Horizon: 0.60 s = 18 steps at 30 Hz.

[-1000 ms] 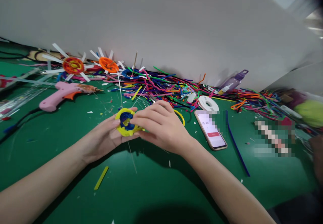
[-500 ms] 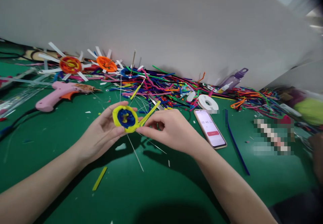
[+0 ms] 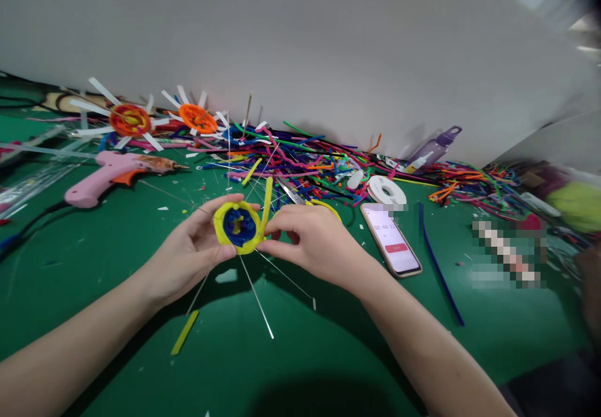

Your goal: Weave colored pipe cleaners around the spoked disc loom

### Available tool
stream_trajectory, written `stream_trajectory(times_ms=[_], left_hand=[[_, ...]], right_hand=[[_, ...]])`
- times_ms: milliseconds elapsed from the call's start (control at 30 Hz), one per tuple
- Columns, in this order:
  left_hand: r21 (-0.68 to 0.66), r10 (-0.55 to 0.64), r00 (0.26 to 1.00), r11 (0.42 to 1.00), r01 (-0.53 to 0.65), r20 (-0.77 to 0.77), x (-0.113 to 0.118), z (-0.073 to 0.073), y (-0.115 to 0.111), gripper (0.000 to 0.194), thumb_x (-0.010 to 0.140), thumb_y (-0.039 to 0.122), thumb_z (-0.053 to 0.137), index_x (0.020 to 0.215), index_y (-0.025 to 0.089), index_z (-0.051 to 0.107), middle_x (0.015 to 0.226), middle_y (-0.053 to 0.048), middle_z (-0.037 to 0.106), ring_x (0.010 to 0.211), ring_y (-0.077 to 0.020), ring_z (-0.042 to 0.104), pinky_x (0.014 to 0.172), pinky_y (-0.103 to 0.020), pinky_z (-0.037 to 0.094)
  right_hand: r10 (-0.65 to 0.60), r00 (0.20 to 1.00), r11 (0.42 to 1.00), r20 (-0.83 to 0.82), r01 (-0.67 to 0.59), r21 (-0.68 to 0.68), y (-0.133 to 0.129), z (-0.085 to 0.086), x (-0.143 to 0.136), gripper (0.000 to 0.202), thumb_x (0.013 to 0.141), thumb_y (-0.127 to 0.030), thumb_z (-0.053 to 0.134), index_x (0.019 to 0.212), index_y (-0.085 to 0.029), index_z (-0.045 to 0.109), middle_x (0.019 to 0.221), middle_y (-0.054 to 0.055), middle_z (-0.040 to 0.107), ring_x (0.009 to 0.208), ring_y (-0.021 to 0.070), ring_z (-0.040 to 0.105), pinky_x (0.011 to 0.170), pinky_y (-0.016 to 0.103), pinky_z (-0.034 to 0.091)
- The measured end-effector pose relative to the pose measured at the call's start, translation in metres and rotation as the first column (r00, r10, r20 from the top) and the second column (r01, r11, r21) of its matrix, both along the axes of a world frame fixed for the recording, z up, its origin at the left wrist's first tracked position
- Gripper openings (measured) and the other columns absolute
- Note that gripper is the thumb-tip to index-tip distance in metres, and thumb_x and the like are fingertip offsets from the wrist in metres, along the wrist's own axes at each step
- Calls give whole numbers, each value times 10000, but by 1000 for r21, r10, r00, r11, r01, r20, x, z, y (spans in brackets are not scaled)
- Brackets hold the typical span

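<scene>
A round woven disc, blue inside with a yellow rim and thin pale spokes sticking out, is held by my left hand, thumb on its lower edge and fingers behind. At the disc's right edge, my right hand pinches a yellow strip whose end points upward. Part of the strip is hidden by my right fingers. A loose yellow piece lies on the green table below my left hand.
A pink glue gun lies at left, two orange discs with white strips behind it. Colourful strips pile along the wall. To the right are a white spool, a phone, a purple bottle and a blue strip.
The disc has shifted slightly right and turned, with its spokes at new angles. The yellow strip's free end now stands more upright, further left.
</scene>
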<state>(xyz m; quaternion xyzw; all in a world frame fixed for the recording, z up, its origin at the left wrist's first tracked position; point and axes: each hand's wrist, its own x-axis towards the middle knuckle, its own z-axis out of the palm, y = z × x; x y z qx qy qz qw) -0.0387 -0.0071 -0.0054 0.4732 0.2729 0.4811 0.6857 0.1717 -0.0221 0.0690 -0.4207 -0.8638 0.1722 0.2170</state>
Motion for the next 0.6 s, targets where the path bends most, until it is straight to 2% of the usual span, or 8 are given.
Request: stream_trajectory(times_ms=[133,300,433,600], left_hand=[[-36,-12,1000,999,12,-17,-1,-1,0,548,727,192,794,1230,338,630,1212,-52,696,1052,-237,687,859,-310,583],[-120,-91,995,988,95,36,-3,-1,-1,498,806,254,729,1284,320,605,1298,-77,660,1141,-263,650,893,-331,576],[-222,-166,982,958,182,90,-5,-1,0,455,822,288,714,1270,294,633,1208,-79,711,1065,-243,690,866,-309,584],[-253,-302,947,912,321,112,-5,-3,0,430,802,360,732,1218,272,670,1072,-68,756,906,-227,733,775,-308,602]], right_hand=[[95,995,995,31,-95,2,2,-1,2,129,927,-259,612,938,-168,703,922,36,718,814,136,615,701,244,398],[164,986,986,38,-165,22,5,-2,3,108,935,-222,593,970,-179,686,925,33,711,835,144,596,720,249,397],[246,968,964,50,-250,89,6,-2,5,113,938,-246,588,896,-182,672,896,32,696,845,154,560,723,259,399],[364,931,927,30,-365,88,5,-2,2,152,960,-263,552,881,-188,658,943,28,692,908,140,584,797,244,430]])
